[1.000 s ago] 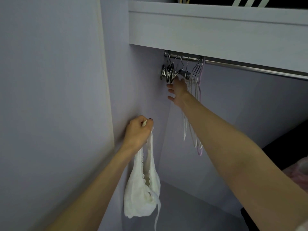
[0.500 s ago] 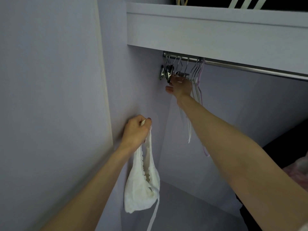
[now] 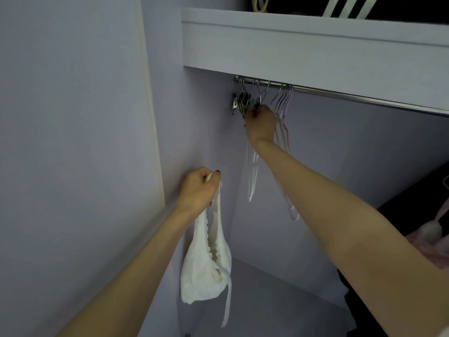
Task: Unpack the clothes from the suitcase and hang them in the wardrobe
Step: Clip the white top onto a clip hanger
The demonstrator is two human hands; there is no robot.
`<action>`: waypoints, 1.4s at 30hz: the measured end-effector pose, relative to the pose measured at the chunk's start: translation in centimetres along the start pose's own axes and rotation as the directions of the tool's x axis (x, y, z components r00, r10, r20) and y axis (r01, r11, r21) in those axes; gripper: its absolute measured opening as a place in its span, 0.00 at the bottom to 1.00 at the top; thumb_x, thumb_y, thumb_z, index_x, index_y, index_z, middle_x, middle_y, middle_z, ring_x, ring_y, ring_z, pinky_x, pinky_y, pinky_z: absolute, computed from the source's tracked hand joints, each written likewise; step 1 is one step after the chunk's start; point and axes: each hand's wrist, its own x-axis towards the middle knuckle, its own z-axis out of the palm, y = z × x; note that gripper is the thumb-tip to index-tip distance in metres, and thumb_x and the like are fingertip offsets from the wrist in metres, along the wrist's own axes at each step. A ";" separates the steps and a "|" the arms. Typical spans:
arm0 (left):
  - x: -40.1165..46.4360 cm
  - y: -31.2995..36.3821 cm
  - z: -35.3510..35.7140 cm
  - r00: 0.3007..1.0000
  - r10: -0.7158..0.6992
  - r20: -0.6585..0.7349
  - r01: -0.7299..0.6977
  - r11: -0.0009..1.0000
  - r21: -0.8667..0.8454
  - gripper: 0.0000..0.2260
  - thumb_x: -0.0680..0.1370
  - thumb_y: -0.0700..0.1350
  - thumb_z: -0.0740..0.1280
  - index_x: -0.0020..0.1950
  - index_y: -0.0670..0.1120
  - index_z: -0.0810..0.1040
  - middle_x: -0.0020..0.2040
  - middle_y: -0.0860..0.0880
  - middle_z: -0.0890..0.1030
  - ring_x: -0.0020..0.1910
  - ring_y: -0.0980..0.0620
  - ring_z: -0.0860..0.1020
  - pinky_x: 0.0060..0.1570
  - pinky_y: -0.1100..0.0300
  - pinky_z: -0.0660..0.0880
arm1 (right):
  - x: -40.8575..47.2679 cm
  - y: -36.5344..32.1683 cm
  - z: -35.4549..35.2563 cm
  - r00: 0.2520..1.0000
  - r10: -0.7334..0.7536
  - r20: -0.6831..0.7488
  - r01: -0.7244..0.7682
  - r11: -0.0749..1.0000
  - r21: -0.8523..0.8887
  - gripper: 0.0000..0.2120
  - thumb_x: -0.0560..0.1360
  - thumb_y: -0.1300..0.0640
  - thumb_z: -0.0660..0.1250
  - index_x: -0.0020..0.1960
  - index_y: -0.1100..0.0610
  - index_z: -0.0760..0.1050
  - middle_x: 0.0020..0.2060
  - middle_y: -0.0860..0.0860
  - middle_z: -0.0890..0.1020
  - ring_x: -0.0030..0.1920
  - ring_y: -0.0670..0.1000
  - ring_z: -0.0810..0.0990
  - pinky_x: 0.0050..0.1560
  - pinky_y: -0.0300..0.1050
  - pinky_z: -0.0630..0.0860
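A pale lilac-grey wall panel (image 3: 73, 142) fills the left side, its edge running down beside a recessed compartment. Inside, the back wall (image 3: 352, 154) and the compartment floor (image 3: 267, 300) share the same flat tone under dim, even light. A thick white shelf (image 3: 303, 45) spans the top; above it lies a dark opening. A dark area (image 3: 413, 190) shows at the right edge.

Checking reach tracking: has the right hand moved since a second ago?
Yes. The right hand has risen slightly toward the rail, closing on the metal clip hangers.
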 end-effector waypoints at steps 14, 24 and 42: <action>-4.8 4.9 -0.3 0.972 0.003 0.237 -0.080 0.945 0.318 0.09 0.79 0.41 0.60 0.39 0.48 0.74 0.32 0.52 0.73 0.32 0.56 0.71 0.34 0.68 0.67 | -11.8 -0.3 -9.5 0.798 0.336 0.501 -0.581 0.650 0.490 0.04 0.78 0.63 0.62 0.45 0.64 0.73 0.39 0.59 0.80 0.40 0.56 0.83 0.55 0.49 0.79; -11.0 8.2 2.3 0.866 0.117 0.487 -0.292 0.907 0.302 0.09 0.81 0.43 0.58 0.44 0.44 0.75 0.37 0.49 0.72 0.36 0.52 0.70 0.41 0.57 0.68 | -18.2 2.2 -16.7 0.845 0.378 0.378 -0.522 0.740 0.425 0.13 0.78 0.50 0.62 0.42 0.59 0.74 0.37 0.55 0.81 0.35 0.52 0.80 0.45 0.44 0.78; -12.7 10.3 6.3 0.832 0.167 0.529 -0.400 0.842 0.363 0.06 0.80 0.43 0.61 0.45 0.46 0.76 0.32 0.56 0.70 0.30 0.59 0.68 0.30 0.72 0.65 | -18.9 3.4 -22.2 0.827 0.429 0.364 -0.554 0.733 0.395 0.15 0.80 0.45 0.55 0.43 0.55 0.67 0.38 0.54 0.75 0.26 0.46 0.68 0.22 0.34 0.61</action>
